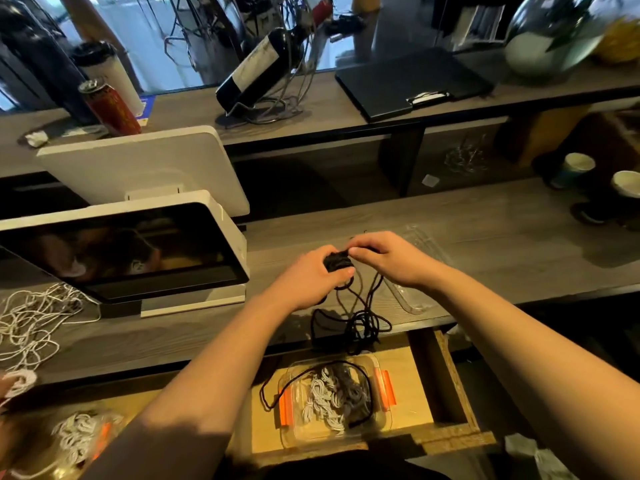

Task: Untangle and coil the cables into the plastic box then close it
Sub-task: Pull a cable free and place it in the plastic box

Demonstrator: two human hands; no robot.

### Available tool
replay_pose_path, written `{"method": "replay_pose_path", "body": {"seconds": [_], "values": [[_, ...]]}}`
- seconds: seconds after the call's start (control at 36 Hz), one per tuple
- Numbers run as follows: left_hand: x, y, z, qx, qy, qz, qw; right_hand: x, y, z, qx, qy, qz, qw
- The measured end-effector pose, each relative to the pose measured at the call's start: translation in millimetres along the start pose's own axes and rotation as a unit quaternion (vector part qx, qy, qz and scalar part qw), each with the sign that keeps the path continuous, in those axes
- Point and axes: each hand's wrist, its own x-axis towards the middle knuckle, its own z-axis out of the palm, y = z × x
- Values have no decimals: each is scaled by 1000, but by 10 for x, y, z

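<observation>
Both hands meet above the counter's middle. My left hand (306,282) grips a small coil of black cable (337,262), and my right hand (388,258) pinches the same cable at the coil's top. Loose black strands hang from the coil into a tangle (363,325) at the counter's front edge. Below, in an open drawer, stands the clear plastic box (381,414) with orange clips, holding coiled white cables (329,400) and a black loop. A clear lid (415,303) lies on the counter just right of my hands.
A white point-of-sale screen (131,251) stands at left, with a loose white cable tangle (31,323) in front of it. A second box with white cable (79,438) sits at lower left. Paper cups (575,168) stand at right; a wine bottle (256,67) and black folder (412,81) rest on the raised shelf.
</observation>
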Motion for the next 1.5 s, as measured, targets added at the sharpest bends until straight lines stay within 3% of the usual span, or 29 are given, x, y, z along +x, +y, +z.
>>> {"method": "replay_pose_path", "body": {"seconds": [0.14,0.25,0.33,0.44,0.61,0.75,0.86,0.97,1.08,1.17,1.25,1.36,1.42,1.5], "values": [[29,27,-36,-84,14,42,996,-3,84,-111,34,31,-8,999],[-29,42,-69,-171,56,76,981,35,372,-153,41,8,58,997],[-131,136,-164,-201,96,112,968,100,663,-144,13,26,103,994],[-257,197,-338,-231,128,142,954,151,898,-113,59,63,158,984],[-311,160,-449,-236,161,147,947,213,913,-67,82,147,192,967],[-329,74,-548,-322,219,115,914,211,984,-182,155,161,200,954],[-328,11,-547,-257,173,91,947,206,1017,-320,138,146,200,959],[-302,-9,-523,-203,103,44,973,243,1009,-387,-17,47,221,974],[-318,66,-488,-151,18,20,988,208,992,-324,-143,-18,258,955],[-327,99,-490,-187,7,25,982,151,937,-269,-209,-21,272,939],[-346,149,-525,-321,39,53,945,138,765,-241,-188,73,235,951],[-361,298,-571,-563,47,74,822,85,284,-247,-76,264,118,954],[-351,383,-555,-624,52,74,777,34,-58,-203,60,257,54,963],[-331,468,-502,-709,50,67,701,-50,-476,7,167,127,-23,978]]}}
